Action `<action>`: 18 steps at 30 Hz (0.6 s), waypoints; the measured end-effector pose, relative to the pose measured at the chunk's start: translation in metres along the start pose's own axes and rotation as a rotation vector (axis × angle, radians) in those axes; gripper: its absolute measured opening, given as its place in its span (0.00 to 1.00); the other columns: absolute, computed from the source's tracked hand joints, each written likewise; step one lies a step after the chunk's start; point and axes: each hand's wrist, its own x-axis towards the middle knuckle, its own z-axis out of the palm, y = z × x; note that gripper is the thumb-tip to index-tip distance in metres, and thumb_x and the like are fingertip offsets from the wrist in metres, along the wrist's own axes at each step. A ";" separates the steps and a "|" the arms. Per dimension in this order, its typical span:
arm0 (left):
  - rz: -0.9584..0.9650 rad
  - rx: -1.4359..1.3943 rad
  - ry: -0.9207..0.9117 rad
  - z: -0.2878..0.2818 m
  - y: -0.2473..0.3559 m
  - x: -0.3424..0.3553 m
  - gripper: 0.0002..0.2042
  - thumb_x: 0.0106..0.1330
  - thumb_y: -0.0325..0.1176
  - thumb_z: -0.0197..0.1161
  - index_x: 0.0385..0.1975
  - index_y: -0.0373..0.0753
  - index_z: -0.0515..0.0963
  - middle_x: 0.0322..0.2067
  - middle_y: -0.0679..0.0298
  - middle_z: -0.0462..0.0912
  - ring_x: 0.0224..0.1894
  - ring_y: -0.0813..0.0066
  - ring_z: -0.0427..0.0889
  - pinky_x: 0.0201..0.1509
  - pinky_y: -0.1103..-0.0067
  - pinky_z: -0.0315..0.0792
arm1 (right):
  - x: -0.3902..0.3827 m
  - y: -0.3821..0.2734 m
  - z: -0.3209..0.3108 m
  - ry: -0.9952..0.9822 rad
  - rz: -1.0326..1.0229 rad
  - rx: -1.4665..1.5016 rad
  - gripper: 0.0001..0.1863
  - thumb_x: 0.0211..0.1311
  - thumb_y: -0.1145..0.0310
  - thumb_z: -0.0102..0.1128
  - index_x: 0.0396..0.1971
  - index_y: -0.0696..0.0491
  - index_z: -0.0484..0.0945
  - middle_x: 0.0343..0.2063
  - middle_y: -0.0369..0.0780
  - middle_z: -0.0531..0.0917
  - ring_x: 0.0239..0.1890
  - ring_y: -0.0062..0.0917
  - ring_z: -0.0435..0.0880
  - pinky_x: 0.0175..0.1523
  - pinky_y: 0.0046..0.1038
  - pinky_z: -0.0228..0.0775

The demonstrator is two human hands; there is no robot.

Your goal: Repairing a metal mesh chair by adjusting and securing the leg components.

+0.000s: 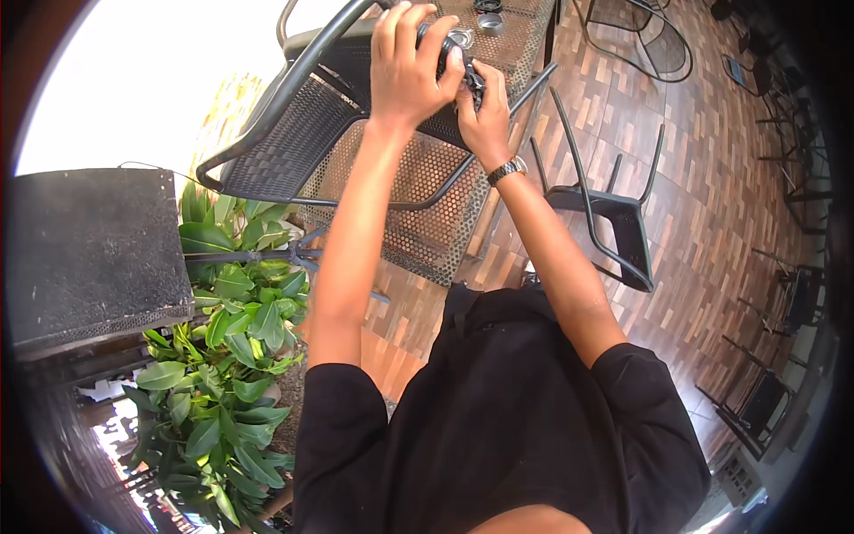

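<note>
While both arms reach toward twelve o'clock, a small black, hard-looking device (472, 81) sits between the hands, partly hidden by the fingers. Its visible long axis seems to slant from eleven o'clock to five. The left hand (411, 71) wraps it from nine o'clock, thumb across it; the right hand (486, 109) grips its lower end from five o'clock. Both touch it, so neither is nearer. From the device, a round silvery metal tin (489, 24) lies toward one o'clock on the brown, perforated-patterned surface (414, 236), and a black woven chair (298, 133) stands toward eight.
</note>
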 end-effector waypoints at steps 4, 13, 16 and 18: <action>0.181 -0.028 -0.147 0.025 -0.048 0.037 0.09 0.65 0.38 0.62 0.35 0.42 0.85 0.42 0.67 0.85 0.51 0.66 0.82 0.58 0.67 0.71 | 0.009 -0.005 0.004 -0.012 0.044 -0.086 0.21 0.68 0.61 0.63 0.56 0.55 0.74 0.51 0.46 0.78 0.54 0.46 0.78 0.59 0.42 0.70; 0.337 -0.078 -0.003 0.054 -0.064 0.037 0.09 0.54 0.39 0.65 0.15 0.44 0.81 0.20 0.71 0.83 0.26 0.72 0.83 0.31 0.76 0.73 | 0.001 0.017 0.045 0.294 -0.041 -0.155 0.22 0.65 0.63 0.64 0.58 0.51 0.77 0.51 0.43 0.78 0.53 0.42 0.76 0.60 0.40 0.67; 0.346 -0.053 -0.030 0.051 -0.065 0.031 0.06 0.54 0.38 0.68 0.20 0.46 0.84 0.24 0.73 0.86 0.27 0.72 0.85 0.33 0.76 0.76 | -0.014 0.029 0.048 0.334 0.003 -0.139 0.20 0.67 0.61 0.62 0.56 0.52 0.77 0.51 0.44 0.78 0.54 0.43 0.75 0.61 0.41 0.65; 0.372 -0.087 -0.002 0.051 -0.067 0.034 0.06 0.54 0.38 0.68 0.19 0.46 0.83 0.23 0.73 0.85 0.26 0.72 0.84 0.32 0.76 0.75 | -0.011 0.027 0.057 0.369 0.075 -0.122 0.17 0.70 0.59 0.59 0.52 0.53 0.78 0.50 0.43 0.79 0.53 0.42 0.76 0.60 0.40 0.65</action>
